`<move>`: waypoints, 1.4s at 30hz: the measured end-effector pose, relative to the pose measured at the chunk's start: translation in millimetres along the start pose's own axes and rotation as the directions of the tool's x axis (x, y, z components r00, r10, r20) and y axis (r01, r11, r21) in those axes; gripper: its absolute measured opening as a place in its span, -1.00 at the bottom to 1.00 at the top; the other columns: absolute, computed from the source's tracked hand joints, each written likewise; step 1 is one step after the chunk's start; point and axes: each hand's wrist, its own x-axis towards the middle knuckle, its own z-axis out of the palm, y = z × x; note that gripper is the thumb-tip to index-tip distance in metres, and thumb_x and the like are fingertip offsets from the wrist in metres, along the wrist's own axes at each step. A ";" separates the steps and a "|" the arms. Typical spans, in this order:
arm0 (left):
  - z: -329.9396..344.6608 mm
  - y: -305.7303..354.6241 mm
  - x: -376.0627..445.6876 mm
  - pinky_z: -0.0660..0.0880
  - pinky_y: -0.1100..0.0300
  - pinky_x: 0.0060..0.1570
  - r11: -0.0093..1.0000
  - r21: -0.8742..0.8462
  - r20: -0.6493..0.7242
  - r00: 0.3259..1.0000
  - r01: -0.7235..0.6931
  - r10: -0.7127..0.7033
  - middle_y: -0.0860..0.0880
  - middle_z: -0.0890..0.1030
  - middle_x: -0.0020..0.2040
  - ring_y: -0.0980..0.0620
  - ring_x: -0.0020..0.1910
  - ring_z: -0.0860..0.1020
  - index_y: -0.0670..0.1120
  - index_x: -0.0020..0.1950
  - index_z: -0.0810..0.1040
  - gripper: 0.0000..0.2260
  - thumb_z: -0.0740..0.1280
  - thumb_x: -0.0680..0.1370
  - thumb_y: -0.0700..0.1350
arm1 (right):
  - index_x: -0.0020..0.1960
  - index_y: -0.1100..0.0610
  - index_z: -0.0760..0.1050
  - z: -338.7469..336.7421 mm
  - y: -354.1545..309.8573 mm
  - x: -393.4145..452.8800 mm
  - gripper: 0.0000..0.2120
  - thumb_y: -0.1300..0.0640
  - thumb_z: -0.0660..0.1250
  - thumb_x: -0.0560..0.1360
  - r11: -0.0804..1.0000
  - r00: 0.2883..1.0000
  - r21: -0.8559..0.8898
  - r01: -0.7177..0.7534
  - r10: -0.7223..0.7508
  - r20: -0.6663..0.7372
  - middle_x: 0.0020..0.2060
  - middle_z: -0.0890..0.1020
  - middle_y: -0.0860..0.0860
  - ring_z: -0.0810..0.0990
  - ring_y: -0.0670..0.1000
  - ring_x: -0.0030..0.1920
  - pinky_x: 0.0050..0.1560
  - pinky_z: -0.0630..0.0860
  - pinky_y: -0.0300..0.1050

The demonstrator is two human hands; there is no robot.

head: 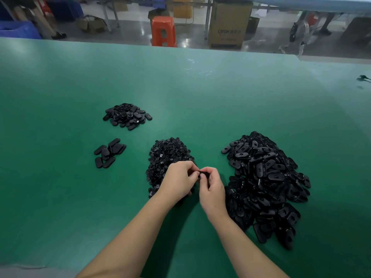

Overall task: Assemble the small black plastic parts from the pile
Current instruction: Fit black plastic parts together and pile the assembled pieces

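One small black part (204, 174) is pinched between both hands at near centre, left hand (179, 179) and right hand (212, 187) each curled onto it, fingertips meeting. Four piles on the green table (60, 197): big oval-piece pile (265, 183) right, round-piece pile (166, 157) under the left hand, small flat group (108, 153) left, another pile (127, 115) far left. Far cardboard box (228, 25) carries print, unreadable; one orange stool (163, 31) beside it.
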 end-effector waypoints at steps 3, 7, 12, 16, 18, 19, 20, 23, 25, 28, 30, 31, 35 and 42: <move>-0.4 -0.1 1.9 0.40 0.35 -0.53 1.000 -0.013 -0.011 1.000 -0.018 0.018 0.07 0.62 -0.34 0.14 -0.55 0.57 0.01 -0.14 0.62 -0.91 0.39 0.56 -0.11 | 0.06 -0.09 0.42 0.9 -1.2 0.2 -0.81 0.21 0.20 0.66 1.000 1.000 0.006 0.005 -0.005 0.005 -0.06 0.61 -0.09 0.58 -0.06 -0.04 0.03 0.54 0.05; -3.1 -0.1 7.9 0.55 0.17 -0.16 0.982 0.166 -0.021 0.996 -0.087 0.092 0.12 0.64 -0.21 0.18 -0.24 0.57 0.03 -0.07 0.65 -0.95 0.42 0.54 -0.02 | 0.14 -0.12 0.41 2.9 0.4 -0.1 -0.78 0.19 0.13 0.68 0.998 1.000 0.058 -0.005 0.006 -0.009 -0.10 0.54 -0.14 0.50 -0.03 -0.11 0.00 0.48 0.09; -2.6 -4.6 6.2 0.56 0.05 -0.04 0.942 0.280 -0.027 0.979 -0.188 0.204 0.13 0.60 -0.09 0.10 -0.09 0.55 0.04 0.01 0.61 -0.91 0.35 0.56 0.01 | 0.13 -0.24 0.40 2.7 -2.3 -1.1 -0.84 -0.09 0.09 0.61 0.993 0.998 0.116 -0.013 0.020 -0.064 -0.18 0.56 -0.06 0.51 -0.02 -0.24 -0.12 0.50 0.15; -13.8 -16.4 5.6 0.51 0.13 -0.06 0.953 0.253 -0.249 0.940 -0.168 0.232 0.11 0.61 -0.07 0.10 -0.09 0.56 0.04 0.00 0.62 -0.93 0.37 0.57 -0.02 | 0.14 -0.12 0.41 2.9 -3.0 -1.0 -0.90 0.02 0.14 0.68 0.987 0.997 0.159 0.008 0.004 -0.076 -0.18 0.61 -0.04 0.52 -0.06 -0.35 -0.24 0.50 0.01; -28.2 -31.6 8.1 0.51 0.16 -0.09 0.980 0.185 -0.385 0.913 -0.068 0.136 0.12 0.64 -0.08 0.11 -0.14 0.57 0.03 0.00 0.64 -0.93 0.38 0.58 -0.03 | 0.13 -0.09 0.43 2.6 -3.2 -1.0 -0.90 0.06 0.15 0.70 0.988 0.998 0.155 -0.004 0.014 -0.059 -0.19 0.61 -0.04 0.51 -0.09 -0.36 -0.26 0.49 -0.06; -37.0 -41.6 9.6 0.52 0.19 -0.15 0.992 0.128 -0.449 0.892 0.001 0.057 0.12 0.65 -0.09 0.12 -0.21 0.57 0.02 0.00 0.65 -0.93 0.38 0.58 -0.04 | 0.12 -0.08 0.44 2.1 -3.4 -1.4 -0.90 0.05 0.15 0.69 0.989 0.999 0.147 -0.013 0.019 -0.044 -0.20 0.61 -0.05 0.51 -0.11 -0.36 -0.28 0.48 -0.10; -46.6 -52.9 10.9 0.51 0.22 -0.25 0.996 0.060 -0.507 0.862 0.073 -0.033 0.10 0.67 -0.10 0.14 -0.31 0.56 0.00 0.01 0.66 -0.93 0.38 0.59 -0.05 | 0.12 -0.08 0.44 1.7 -3.2 -1.5 -0.90 0.04 0.16 0.69 0.990 0.999 0.137 -0.019 0.023 -0.031 -0.21 0.61 -0.05 0.51 -0.12 -0.36 -0.29 0.48 -0.12; -75.2 -91.9 11.0 0.40 0.27 -0.37 0.964 -0.044 -0.621 0.749 0.262 -0.232 0.01 0.69 -0.10 0.18 -0.39 0.51 -0.10 0.03 0.68 -0.89 0.37 0.60 -0.11 | 0.08 -0.07 0.46 1.7 -3.1 -1.7 -0.91 0.02 0.18 0.68 0.995 1.000 0.094 -0.021 0.023 -0.017 -0.23 0.61 -0.05 0.50 -0.13 -0.37 -0.32 0.48 -0.09; -88.1 -115.6 5.9 0.43 0.17 -0.26 0.931 0.000 -0.640 0.716 0.364 -0.280 -0.03 0.66 -0.13 0.07 -0.32 0.55 -0.16 0.09 0.67 -0.84 0.34 0.62 -0.12 | 0.06 -0.09 0.46 2.8 -3.2 -1.9 -0.92 0.00 0.19 0.67 0.998 1.000 0.056 -0.012 0.013 -0.013 -0.23 0.61 -0.03 0.51 -0.08 -0.35 -0.26 0.52 0.02; -93.0 -133.7 -4.4 0.48 0.05 -0.14 0.890 0.113 -0.668 0.697 0.441 -0.260 -0.14 0.64 0.00 -0.16 -0.12 0.58 -0.18 0.21 0.62 -0.78 0.30 0.64 -0.13 | 0.03 -0.12 0.46 3.5 -2.1 -2.1 -0.93 -0.01 0.20 0.66 1.000 1.000 0.013 0.010 -0.009 -0.015 -0.23 0.61 -0.02 0.52 -0.08 -0.34 -0.24 0.54 0.03; -89.2 -134.8 -8.6 0.46 0.02 -0.15 0.889 0.176 -0.691 0.696 0.424 -0.195 -0.17 0.59 0.12 -0.20 -0.07 0.57 -0.18 0.29 0.58 -0.74 0.28 0.64 -0.15 | 0.02 -0.12 0.46 3.5 -1.7 -1.8 -0.93 -0.01 0.21 0.66 1.000 1.000 -0.002 0.017 -0.017 -0.015 -0.23 0.61 -0.04 0.53 -0.09 -0.33 -0.26 0.53 -0.01; -86.1 -133.8 -9.9 0.45 0.03 -0.18 0.893 0.217 -0.691 0.708 0.395 -0.145 -0.17 0.58 0.15 -0.20 -0.07 0.58 -0.19 0.30 0.57 -0.74 0.28 0.64 -0.17 | 0.02 -0.11 0.46 3.6 -1.3 -1.7 -0.93 0.00 0.22 0.66 1.000 1.000 -0.009 0.018 -0.018 -0.015 -0.23 0.62 -0.04 0.54 -0.08 -0.32 -0.26 0.53 -0.03; -71.5 -131.7 -6.6 0.52 -0.12 -0.01 0.872 0.392 -0.597 0.802 0.294 -0.002 -0.24 0.62 0.18 -0.28 0.10 0.54 -0.29 0.23 0.63 -0.74 0.31 0.57 -0.31 | 0.01 -0.09 0.46 4.0 -4.4 -1.9 -0.92 0.06 0.23 0.65 0.999 1.000 -0.034 0.007 -0.007 -0.013 -0.24 0.62 -0.03 0.56 0.01 -0.31 -0.24 0.54 0.04; -68.9 -129.0 9.5 0.41 -0.10 0.13 0.824 0.408 -0.573 0.813 0.393 -0.104 -0.19 0.46 0.46 -0.29 0.20 0.46 -0.20 0.41 0.53 -0.61 0.26 0.57 -0.28 | -0.02 -0.06 0.48 3.2 -10.7 -2.2 -0.87 0.15 0.25 0.64 0.996 0.999 -0.090 -0.012 0.016 0.045 -0.26 0.60 -0.04 0.51 -0.05 -0.34 -0.29 0.50 -0.02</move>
